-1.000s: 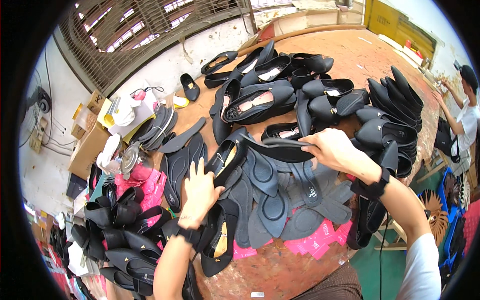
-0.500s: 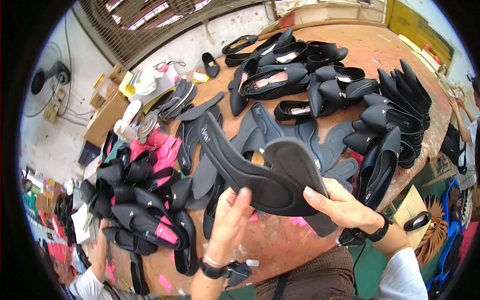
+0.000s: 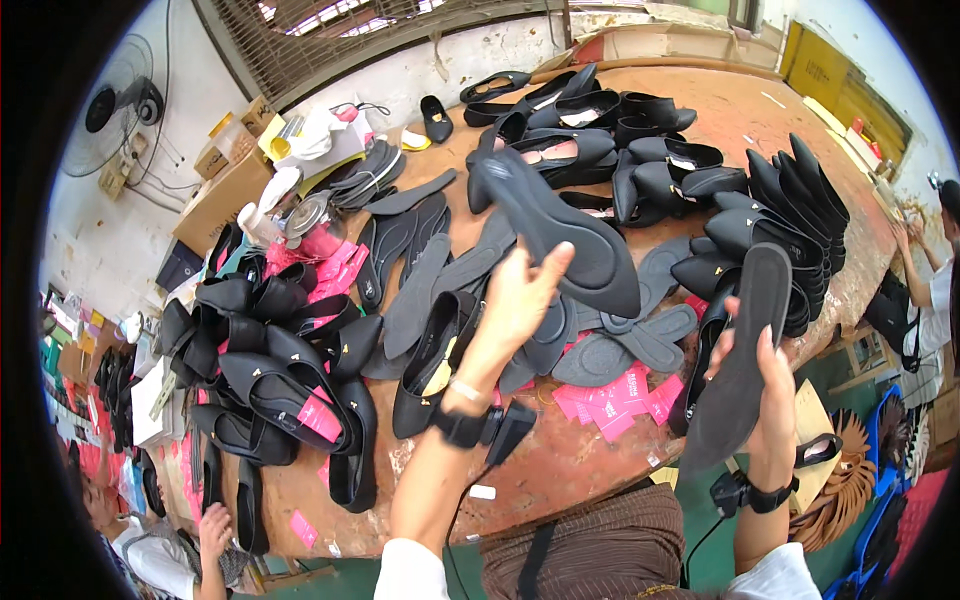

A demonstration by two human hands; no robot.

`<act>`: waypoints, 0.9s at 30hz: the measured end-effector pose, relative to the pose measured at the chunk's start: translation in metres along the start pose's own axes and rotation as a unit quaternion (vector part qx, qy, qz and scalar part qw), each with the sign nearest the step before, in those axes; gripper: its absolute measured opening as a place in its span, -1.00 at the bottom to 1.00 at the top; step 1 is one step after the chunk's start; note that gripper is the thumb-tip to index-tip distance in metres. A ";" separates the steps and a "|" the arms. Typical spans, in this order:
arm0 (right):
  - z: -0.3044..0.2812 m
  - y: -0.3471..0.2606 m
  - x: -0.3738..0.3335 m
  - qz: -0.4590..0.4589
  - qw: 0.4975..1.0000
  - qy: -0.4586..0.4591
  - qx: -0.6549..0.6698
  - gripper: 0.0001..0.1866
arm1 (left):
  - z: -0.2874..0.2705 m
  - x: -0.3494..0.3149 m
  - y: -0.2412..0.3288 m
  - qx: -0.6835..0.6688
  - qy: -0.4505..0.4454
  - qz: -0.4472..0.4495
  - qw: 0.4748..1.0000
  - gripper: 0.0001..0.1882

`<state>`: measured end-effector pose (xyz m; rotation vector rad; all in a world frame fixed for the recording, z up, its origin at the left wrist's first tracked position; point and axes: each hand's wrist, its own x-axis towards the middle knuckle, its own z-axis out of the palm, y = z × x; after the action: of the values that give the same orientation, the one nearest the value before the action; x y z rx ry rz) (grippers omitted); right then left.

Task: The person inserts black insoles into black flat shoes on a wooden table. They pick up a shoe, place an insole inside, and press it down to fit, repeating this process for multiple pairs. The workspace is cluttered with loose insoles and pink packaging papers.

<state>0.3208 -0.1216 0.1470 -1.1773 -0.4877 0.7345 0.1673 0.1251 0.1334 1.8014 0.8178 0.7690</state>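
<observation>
Item 1: left hand (image 3: 515,300), centre of view, raised above the table (image 3: 600,470), fingers closed around one end of a dark grey shoe sole (image 3: 560,230); the sole runs from the hand up toward 11 o'clock, its upper face showing.

Item 2: right hand (image 3: 770,390), at 4 o'clock from the left hand and apart from it, gripping a second dark sole (image 3: 740,360) near its lower half; this sole stands almost upright, tilted slightly toward 1 o'clock (flat underside toward the camera).

Item 3: loose grey soles (image 3: 600,350), spread flat on the table between and beneath the two hands.

Item 4: pink paper tags (image 3: 620,395), at 6 o'clock of the loose soles, lying on the table.

Item 5: black flat shoes (image 3: 290,370), heaped at 9 o'clock; a single black flat (image 3: 435,365) lies just left of the left forearm.

Item 6: further black shoes (image 3: 780,220), stacked in rows from 12 to 2 o'clock.

Item 7: wall fan (image 3: 120,100), at 10 o'clock, beyond the table.
</observation>
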 end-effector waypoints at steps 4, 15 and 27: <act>-0.015 0.014 -0.012 0.076 0.985 -0.069 0.142 -0.35 | 0.018 -0.017 -0.041 0.456 0.077 0.109 0.880 -0.24; 0.005 0.017 -0.018 0.047 0.997 -0.016 -0.054 -0.33 | -0.058 -0.152 -0.040 0.301 0.091 0.072 0.946 -0.79; 0.110 0.168 -0.062 -0.275 0.712 -0.470 -0.444 -0.81 | -0.082 -0.309 -0.133 0.310 0.017 0.050 0.949 0.04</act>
<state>0.1597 -0.0626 0.0259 -1.3235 -2.1561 0.5046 -0.1007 -0.0430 -0.0078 2.4049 1.0783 0.6476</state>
